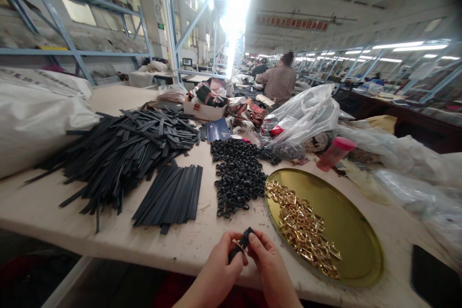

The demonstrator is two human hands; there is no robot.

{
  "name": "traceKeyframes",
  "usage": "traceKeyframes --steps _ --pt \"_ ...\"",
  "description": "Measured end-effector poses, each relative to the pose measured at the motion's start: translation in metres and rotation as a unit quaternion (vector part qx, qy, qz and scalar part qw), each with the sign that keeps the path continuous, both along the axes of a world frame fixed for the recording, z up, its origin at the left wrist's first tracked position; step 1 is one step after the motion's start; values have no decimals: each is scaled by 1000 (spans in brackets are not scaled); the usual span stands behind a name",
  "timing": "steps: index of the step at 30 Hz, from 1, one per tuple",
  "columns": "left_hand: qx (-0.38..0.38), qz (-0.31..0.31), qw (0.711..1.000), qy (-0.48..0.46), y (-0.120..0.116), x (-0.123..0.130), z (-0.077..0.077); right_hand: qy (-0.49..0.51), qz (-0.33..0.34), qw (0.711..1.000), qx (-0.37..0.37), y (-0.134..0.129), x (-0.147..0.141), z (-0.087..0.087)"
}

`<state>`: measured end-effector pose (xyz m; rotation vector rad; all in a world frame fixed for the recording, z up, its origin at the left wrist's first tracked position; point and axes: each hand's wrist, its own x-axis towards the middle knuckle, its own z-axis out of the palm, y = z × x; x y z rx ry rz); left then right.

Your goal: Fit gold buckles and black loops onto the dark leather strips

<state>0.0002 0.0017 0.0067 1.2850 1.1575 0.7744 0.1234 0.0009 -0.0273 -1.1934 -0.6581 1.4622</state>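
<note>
At the table's front edge my left hand (224, 262) and my right hand (266, 256) meet, both closed on one black strip (246, 237). A bit of gold metal shows on the strip between the fingers. Beyond my hands lies a heap of small black loops (240, 178). Gold buckles (301, 224) cover part of a round gold tray (355, 236) to the right. On the left, a row of flat black strips (171, 195) lies in front of a large loose pile of black strips (133, 149).
A pink-lidded container (335, 153) stands behind the tray, beside clear plastic bags (306, 115). A dark phone-like slab (435, 276) lies front right. A white sack (36, 115) fills the far left. A person (280, 79) sits further back.
</note>
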Motion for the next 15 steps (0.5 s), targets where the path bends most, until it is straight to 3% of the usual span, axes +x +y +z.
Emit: traceKeyframes --steps 5,11,15 --pt "-19 26 999 -20 3 -2 -7 -15 79 996 25 -2 -2 7" --pt "-34 17 999 -7 0 -7 -8 87 32 996 -6 -10 -2 9" --pt "-20 11 999 38 -7 -11 -2 143 114 982 -57 -16 2 17"
